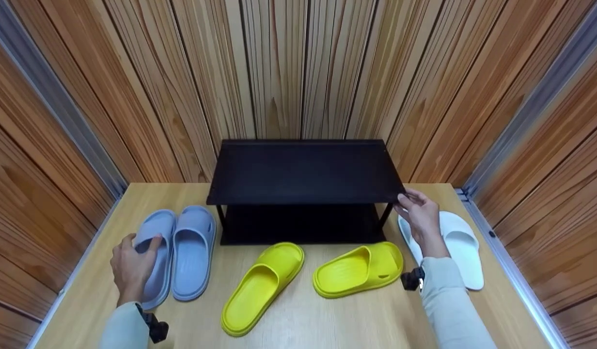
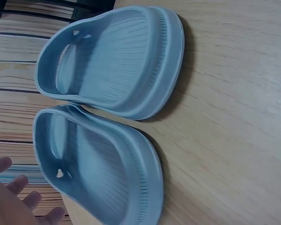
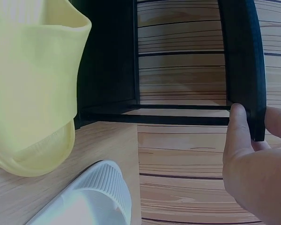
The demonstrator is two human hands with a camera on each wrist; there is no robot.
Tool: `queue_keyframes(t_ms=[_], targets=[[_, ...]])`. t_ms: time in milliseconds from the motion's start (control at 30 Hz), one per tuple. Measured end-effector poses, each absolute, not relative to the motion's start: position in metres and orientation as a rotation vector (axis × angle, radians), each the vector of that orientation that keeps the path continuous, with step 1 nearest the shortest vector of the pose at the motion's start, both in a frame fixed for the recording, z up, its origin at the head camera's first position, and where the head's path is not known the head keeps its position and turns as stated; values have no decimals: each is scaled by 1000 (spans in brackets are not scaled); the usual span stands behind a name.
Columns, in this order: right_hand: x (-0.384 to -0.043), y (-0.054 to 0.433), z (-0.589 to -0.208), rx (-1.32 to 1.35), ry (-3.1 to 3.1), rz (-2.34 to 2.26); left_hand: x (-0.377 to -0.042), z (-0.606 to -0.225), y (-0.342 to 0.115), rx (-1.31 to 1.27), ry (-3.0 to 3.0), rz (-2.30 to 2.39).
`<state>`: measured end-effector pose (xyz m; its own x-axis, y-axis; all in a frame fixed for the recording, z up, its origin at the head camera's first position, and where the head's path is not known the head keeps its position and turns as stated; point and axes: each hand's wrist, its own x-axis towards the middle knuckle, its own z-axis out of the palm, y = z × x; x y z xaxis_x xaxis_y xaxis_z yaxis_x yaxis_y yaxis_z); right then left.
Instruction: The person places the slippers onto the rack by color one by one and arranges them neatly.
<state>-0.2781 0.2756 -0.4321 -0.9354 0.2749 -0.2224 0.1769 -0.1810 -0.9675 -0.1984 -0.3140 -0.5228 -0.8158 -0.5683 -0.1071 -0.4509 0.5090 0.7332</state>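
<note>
A black two-tier shoe rack (image 1: 308,169) stands against the back wall. My right hand (image 1: 421,215) pinches the front right corner of its top shelf. In the right wrist view, the thumb and fingers (image 3: 238,131) lie on opposite sides of the shelf edge (image 3: 246,61). On the left, a pair of grey-blue slippers sits side by side. My left hand (image 1: 133,264) hovers over the outer grey slipper (image 1: 157,224), its fingers spread; the left wrist view shows them apart from it. The other grey slipper (image 1: 194,261) lies just to the right.
Two yellow slippers lie angled before the rack, one left (image 1: 284,257) and one right (image 1: 385,264). A white slipper (image 1: 461,237) sits at the right, its mate (image 1: 408,232) partly behind my right hand. Wood-patterned walls (image 1: 279,72) enclose the floor on three sides.
</note>
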Motion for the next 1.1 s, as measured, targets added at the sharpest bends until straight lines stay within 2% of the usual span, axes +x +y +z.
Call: queue_keyframes(t_ms=[800,1100], targets=[[-278,275,-427,-561,-1944,2355,-212,-536,-324,921,-2706,-1166],[-276,274,-427,-463,-1894,2363,-211,-538,-324,961,-2664,-1162]])
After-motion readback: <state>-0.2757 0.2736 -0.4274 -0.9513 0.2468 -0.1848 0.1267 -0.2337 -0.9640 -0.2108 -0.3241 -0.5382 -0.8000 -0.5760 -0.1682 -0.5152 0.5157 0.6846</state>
